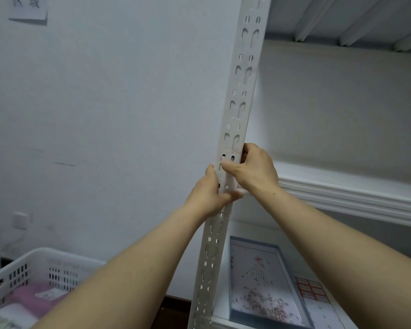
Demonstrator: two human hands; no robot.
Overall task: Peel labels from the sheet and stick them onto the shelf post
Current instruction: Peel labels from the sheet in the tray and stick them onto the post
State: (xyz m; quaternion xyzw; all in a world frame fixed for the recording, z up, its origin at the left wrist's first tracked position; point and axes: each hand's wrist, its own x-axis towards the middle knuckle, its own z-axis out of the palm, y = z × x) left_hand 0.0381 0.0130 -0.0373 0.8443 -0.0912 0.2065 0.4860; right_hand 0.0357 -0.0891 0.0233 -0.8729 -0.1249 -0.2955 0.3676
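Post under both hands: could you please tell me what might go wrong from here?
1. The post is full of slots; a label pressed there may bridge a hole and wrinkle.
2. The left hand and right hand both grip it, and a label hardly shows against white metal, so it could sit crooked.
3. The sheet lies under the right forearm, which might brush it when lowering.
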